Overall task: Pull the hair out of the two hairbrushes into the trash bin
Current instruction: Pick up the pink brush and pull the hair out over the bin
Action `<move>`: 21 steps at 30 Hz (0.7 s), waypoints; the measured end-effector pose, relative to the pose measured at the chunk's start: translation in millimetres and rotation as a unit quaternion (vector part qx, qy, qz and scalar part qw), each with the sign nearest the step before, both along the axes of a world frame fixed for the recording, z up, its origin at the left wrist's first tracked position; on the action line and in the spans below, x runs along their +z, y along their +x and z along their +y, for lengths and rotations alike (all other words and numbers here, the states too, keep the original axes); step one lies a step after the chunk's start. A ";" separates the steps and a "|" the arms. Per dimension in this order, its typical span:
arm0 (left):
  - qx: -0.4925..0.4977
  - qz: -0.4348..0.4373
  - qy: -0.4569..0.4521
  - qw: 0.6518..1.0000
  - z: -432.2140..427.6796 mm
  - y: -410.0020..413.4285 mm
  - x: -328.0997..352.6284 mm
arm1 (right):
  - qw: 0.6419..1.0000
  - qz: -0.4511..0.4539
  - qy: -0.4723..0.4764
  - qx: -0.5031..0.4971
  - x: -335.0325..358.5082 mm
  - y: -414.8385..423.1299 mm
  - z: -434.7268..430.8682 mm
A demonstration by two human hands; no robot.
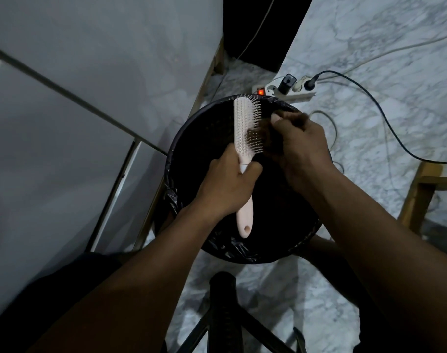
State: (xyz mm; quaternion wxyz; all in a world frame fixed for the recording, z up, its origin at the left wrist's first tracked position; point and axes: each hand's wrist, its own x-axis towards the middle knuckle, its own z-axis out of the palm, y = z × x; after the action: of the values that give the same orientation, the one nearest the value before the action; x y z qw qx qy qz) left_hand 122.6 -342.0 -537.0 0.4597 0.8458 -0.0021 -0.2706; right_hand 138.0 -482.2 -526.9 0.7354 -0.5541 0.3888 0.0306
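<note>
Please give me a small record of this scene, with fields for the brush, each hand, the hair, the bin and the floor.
brush: pink hairbrush, held above the bin, bristles facing right
left hand: left hand grips the handle
right hand: right hand pulls at the hair
hair: dark clump of hair on the lower bristles
bin: trash bin with black liner, below the hands
floor: power strip, red switch lit
second brush: not visible

- A left hand (227, 189) grips the handle of a pale pink hairbrush (245, 138), held above a round trash bin (192, 138) lined with a black bag.
- The bristles face right, toward the right hand (298, 149).
- The right hand's fingers (278, 118) pinch a brown clump of hair (258, 138) at the bristles.
- Behind the bin, a power strip (283, 89) with a lit red switch lies on the marble floor (395, 98).
</note>
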 end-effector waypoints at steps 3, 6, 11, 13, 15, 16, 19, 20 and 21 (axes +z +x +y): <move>0.002 0.009 0.005 1.000 0.2 0.8 -1.2 | 0.995 -0.008 0.017 0.100 5.0 -1.9 1.1; -0.007 0.018 0.002 1.000 -0.9 -0.3 -2.0 | 0.981 -0.005 -0.114 0.154 4.8 -4.2 -1.3; -0.002 0.015 0.002 1.000 -0.4 0.0 -4.2 | 0.974 -0.011 -0.175 0.144 4.8 -4.7 -4.3; 0.019 0.023 -0.010 1.000 -0.5 1.9 -2.7 | 0.994 -0.013 -0.064 0.092 6.9 -4.3 -0.8; 0.042 0.028 -0.024 0.998 -0.3 3.4 -1.0 | 0.998 -0.006 0.007 0.055 7.1 -2.4 0.2; 0.047 0.025 -0.022 0.998 -0.1 3.9 -0.7 | 0.998 -0.003 0.033 0.051 6.6 -1.6 0.0; 0.049 0.019 0.004 0.999 0.2 4.7 -2.2 | 0.993 -0.017 0.060 0.100 5.1 -2.1 1.3; 0.044 0.020 0.010 0.999 0.2 4.9 -2.8 | 0.992 -0.022 0.025 0.122 3.9 -3.1 1.9; 0.040 0.022 0.012 0.999 0.0 4.6 -3.3 | 0.990 -0.025 -0.025 0.138 3.5 -4.1 2.4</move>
State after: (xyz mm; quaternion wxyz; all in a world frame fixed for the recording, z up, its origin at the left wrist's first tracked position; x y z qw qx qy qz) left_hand 127.2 -342.0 -540.2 0.4601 0.8443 0.0450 -0.2710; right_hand 133.9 -479.8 -523.4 0.7196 -0.6212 0.2907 0.1084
